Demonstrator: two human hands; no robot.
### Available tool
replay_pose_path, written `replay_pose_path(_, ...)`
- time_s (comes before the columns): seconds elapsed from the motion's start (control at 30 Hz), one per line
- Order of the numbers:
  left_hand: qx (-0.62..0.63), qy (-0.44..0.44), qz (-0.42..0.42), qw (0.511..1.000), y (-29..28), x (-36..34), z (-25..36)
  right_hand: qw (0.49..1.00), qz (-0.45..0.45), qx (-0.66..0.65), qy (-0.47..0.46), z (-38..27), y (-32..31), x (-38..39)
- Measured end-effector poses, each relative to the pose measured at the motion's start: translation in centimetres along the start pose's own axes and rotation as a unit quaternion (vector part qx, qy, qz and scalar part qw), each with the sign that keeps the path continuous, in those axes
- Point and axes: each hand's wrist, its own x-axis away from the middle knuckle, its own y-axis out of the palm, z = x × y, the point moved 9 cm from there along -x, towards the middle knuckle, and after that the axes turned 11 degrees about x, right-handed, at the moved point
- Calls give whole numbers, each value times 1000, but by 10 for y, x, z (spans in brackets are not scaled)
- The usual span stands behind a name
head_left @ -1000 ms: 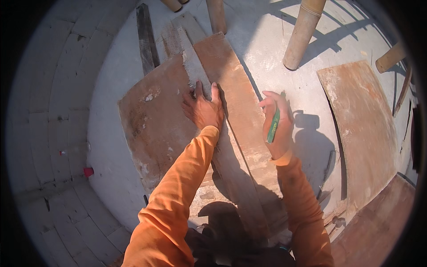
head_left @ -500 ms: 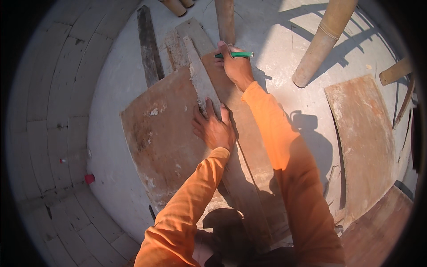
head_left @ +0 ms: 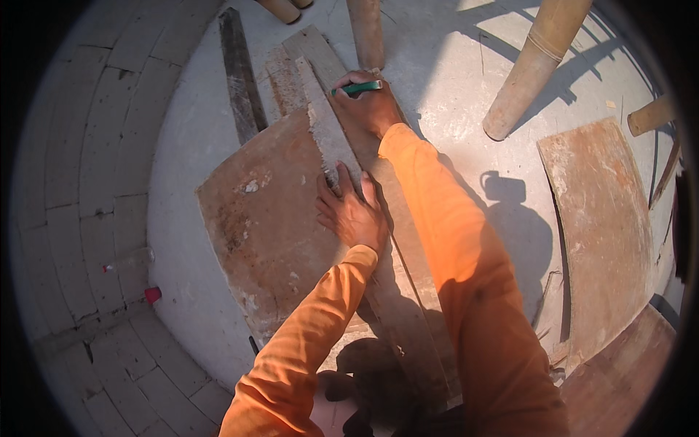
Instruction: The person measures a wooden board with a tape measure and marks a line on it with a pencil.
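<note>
A long narrow wooden board, rough and whitish along its left edge, lies slantwise over a large brown plywood sheet. My left hand is spread flat on the middle of this board, pressing it with fingers apart. Beyond it, my right hand is closed on a green carpenter's pencil. That pencil points left toward the board's right edge, near the far end. Its tip is too small to make out clearly against the plywood. Both forearms wear orange sleeves.
Bamboo posts stand at the upper right and top. A second plywood sheet lies at the right. A dark wooden strip lies beyond the sheet. A grey block wall runs along the left, with a red cup-like object at its foot.
My right hand has moved left with the pencil, from over the sheet's right part to close beside the board. My left hand stays on the board.
</note>
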Motion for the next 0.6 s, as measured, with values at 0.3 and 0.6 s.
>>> replay_pose_path(0.3, -23, 12, 19, 999, 2, -1, -3, 1000, 12, 5, -15, -9, -4, 1)
replay_pose_path(0.6, -40, 26, 30, 998, 2, 1, -3, 999, 23, -39, 19, -17, 2, 10)
